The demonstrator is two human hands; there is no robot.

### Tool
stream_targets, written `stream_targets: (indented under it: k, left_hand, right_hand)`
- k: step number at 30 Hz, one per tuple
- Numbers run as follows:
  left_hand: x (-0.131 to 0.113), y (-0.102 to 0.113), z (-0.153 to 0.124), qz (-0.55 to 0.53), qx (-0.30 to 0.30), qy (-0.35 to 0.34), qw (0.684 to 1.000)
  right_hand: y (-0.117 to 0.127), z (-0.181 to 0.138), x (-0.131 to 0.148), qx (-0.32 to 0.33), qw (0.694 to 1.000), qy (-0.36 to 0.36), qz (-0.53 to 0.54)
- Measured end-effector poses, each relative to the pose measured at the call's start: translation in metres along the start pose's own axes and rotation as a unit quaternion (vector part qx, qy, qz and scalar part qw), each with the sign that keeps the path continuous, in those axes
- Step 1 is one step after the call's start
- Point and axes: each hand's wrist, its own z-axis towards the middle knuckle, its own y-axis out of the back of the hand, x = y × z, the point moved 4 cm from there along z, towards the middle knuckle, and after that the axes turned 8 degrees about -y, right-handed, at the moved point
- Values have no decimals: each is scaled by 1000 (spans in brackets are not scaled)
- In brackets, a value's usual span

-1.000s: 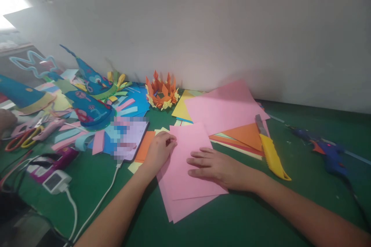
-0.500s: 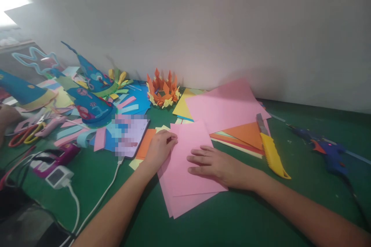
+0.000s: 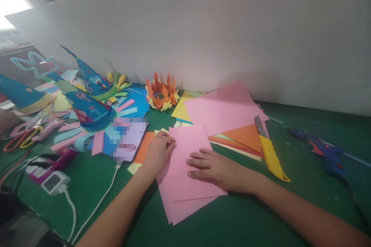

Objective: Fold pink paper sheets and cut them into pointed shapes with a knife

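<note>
Several pink paper sheets [image 3: 185, 185] lie overlapped and slightly fanned in front of me on the green table. My left hand [image 3: 159, 152] is at their left edge, thumb and fingers pinched together on the upper sheet's border. Palm down, my right hand [image 3: 216, 170] rests on the same sheet's right side, its fingers stretched out and apart. Just left of the sheets, orange paper [image 3: 144, 147] shows beside a phone [image 3: 136, 139] with a white cable plugged in. Beyond my right hand, a yellow box cutter [image 3: 271, 156] lies with its blade showing.
A blue glue gun [image 3: 327, 154] lies at the right. Behind the sheets are an orange paper crown [image 3: 162, 94] and a large pink sheet [image 3: 226, 108] over coloured papers. Blue cone hats [image 3: 89, 108], scissors [image 3: 23, 139] and a purple power strip [image 3: 53, 164] crowd the left. Another person's hand [image 3: 8, 123] shows there.
The view has tilted a little, so most things sit slightly lower in the picture. Both hands keep their places on the pink paper, with hardly any movement.
</note>
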Motion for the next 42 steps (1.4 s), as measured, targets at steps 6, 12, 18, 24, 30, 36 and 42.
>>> stream_targets:
  k: [6,12,18,24,30,36,42]
  left_hand:
    - [1,2,1,13,12,7,1000]
    - [0,3,2,23,22,-1,1000]
    - [-1,2,2,23,33,-13,999]
    - [1,3,2,31,36,0,999]
    - [1,5,4,22,41,1,999]
    - [-3,1,1,55,32,-30,997]
    - [-14,-11,-4,114,12,-66,991]
  right_hand:
    - [-2,0,-1,12,1000,-7,8]
    - [-3,-1,-2,13,1000,-8,8]
    - [-3,0,-3,7,1000,-1,6]
    - [-2,0,-2,5,1000,3,-2]
    - [-2,-1,-2,-1,1000,7,4]
    - [2,-1,-1,1,1000,0,21]
    - [3,0,-1,-1,998,-10,60]
